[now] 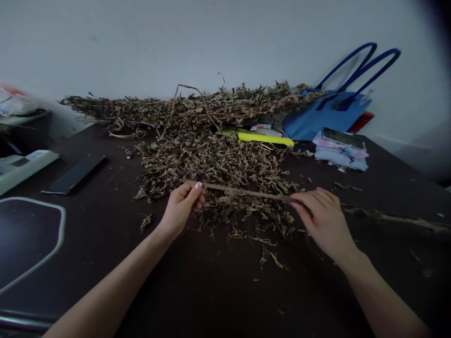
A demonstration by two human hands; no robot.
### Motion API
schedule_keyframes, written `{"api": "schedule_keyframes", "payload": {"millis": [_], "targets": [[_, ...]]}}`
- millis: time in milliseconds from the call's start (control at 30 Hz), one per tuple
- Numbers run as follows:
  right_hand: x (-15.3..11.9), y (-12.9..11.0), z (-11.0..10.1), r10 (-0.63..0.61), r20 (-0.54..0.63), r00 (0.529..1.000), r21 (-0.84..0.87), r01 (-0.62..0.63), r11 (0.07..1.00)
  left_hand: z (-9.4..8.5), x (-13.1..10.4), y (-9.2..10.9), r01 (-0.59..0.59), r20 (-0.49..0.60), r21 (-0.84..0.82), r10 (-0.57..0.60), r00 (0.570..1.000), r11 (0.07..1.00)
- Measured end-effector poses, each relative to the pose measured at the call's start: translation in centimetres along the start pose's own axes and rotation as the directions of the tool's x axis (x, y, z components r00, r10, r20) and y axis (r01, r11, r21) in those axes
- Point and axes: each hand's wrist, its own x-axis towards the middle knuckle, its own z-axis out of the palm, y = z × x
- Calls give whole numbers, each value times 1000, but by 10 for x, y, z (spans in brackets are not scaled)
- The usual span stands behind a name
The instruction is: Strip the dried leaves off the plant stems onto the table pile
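Note:
A long thin brown dried stem [246,192] stretches between my two hands, bare along its middle. My left hand [183,202] pinches its left end, thumb on top. Toward the right, my right hand [319,213] has its fingers closed round the stem. Beyond my right hand a leafy stretch of stalk [394,218] runs out to the right; whether it is the same stem I cannot tell. Below and behind the stem lies a heap of crumpled dried leaves [211,159]. A few loose leaf bits [273,258] lie nearer to me.
A long bundle of dried leafy stalks [158,110] lies along the wall. Behind the heap is a yellow-handled tool [266,139]. A blue bag [313,122] and a phone on folded cloth [343,138] stand right. At left are a dark flat phone-like slab [75,174] and a pale device [26,166].

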Motion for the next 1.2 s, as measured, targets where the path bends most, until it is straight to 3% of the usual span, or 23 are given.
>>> {"api": "schedule_keyframes", "payload": {"millis": [267, 467, 667, 867, 1033, 1200], "targets": [[0, 7, -4, 39, 47, 998, 47, -41, 998, -2, 1, -2, -56, 22, 81, 54, 998, 995], [0, 13, -7, 52, 29, 998, 24, -53, 998, -2, -5, 4, -220, 114, 363, 191, 975, 905], [0, 14, -8, 59, 20, 998, 27, -59, 998, -2, -5, 2, -164, 101, 408, 134, 986, 898], [1, 9, -6, 39, 18, 999, 35, -40, 999, 0, -3, 3, -50, 73, 178, 38, 997, 983], [1, 2, -1, 6, 17, 1000, 47, -6, 999, 3, -2, 4, 0, 56, -51, 3, 998, 999], [-1, -1, 1, -15, 40, 999, 75, 12, 997, 3, -1, 4, 13, 32, -100, -9, 999, 995]]}}
